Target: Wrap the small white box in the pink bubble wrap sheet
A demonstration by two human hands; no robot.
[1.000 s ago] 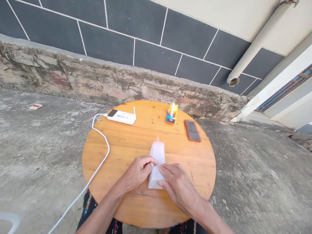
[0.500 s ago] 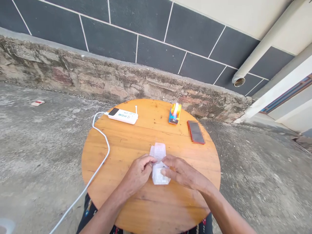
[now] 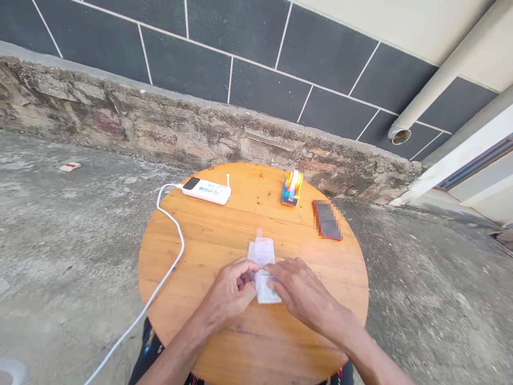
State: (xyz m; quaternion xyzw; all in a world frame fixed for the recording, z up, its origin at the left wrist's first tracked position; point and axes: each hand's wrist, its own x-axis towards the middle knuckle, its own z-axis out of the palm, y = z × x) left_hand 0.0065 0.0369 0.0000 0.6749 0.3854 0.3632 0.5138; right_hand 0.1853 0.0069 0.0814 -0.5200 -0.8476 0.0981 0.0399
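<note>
A white, translucent plastic wrapping [image 3: 264, 249] lies near the middle of the round wooden table. Its upper part stretches flat away from me, with a faint pinkish strip at the far end. The nearer part looks like a small flat packet, its contents too blurred to name. My left hand [image 3: 231, 286] is closed at the wrapping's left side, thumb and forefinger pinching its edge. From the right, my right hand [image 3: 300, 283] grips the wrapping, forefinger at its middle and thumb on the nearer part. The two forefingers almost meet and cover part of the fold.
On the wooden table [image 3: 224, 230], a white power bank-like device [image 3: 208, 191] with a white cable [image 3: 182, 235] sits far left. A yellow and blue tape dispenser [image 3: 292, 190] stands at the back. A red-edged phone [image 3: 326, 220], partly pixelated, lies right. A stone-based wall is behind.
The nearer part of the wrapping lies flatter, and a pinkish strip now shows at its far end. My left fingers have curled more. The whole view has shifted slightly.
</note>
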